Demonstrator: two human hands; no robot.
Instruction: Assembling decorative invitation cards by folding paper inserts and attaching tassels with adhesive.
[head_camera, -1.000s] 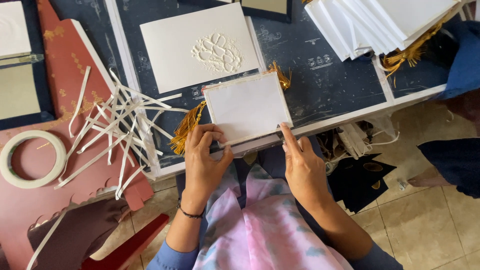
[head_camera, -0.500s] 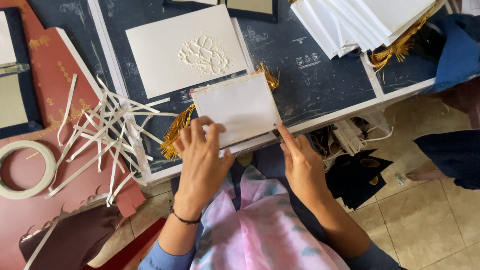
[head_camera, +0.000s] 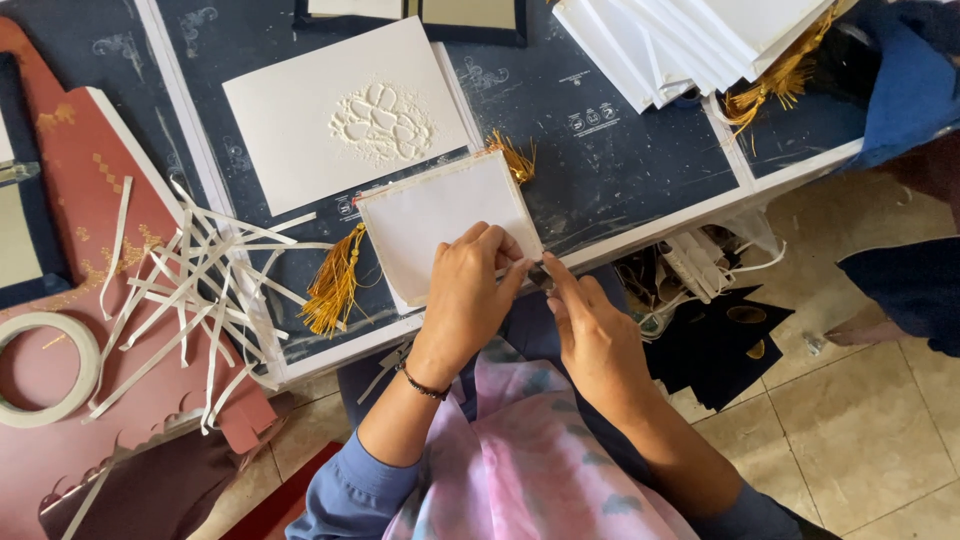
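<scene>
Both hands meet at the near right corner of a white card (head_camera: 440, 225) lying at the table's (head_camera: 640, 170) near edge. The left hand (head_camera: 465, 300) pinches that corner with curled fingers; the right hand (head_camera: 590, 335) points narrow fingertips at it. The card looks light and stiff, easily creased, and is best held by its edges. A gold tassel (head_camera: 335, 285) hangs on the left, and an embossed sheet (head_camera: 345, 115) lies farther off.

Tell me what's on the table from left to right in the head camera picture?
Tape roll → loose white paper strips → gold tassel → small white card under the left hand → right hand → stack of white cards.
</scene>
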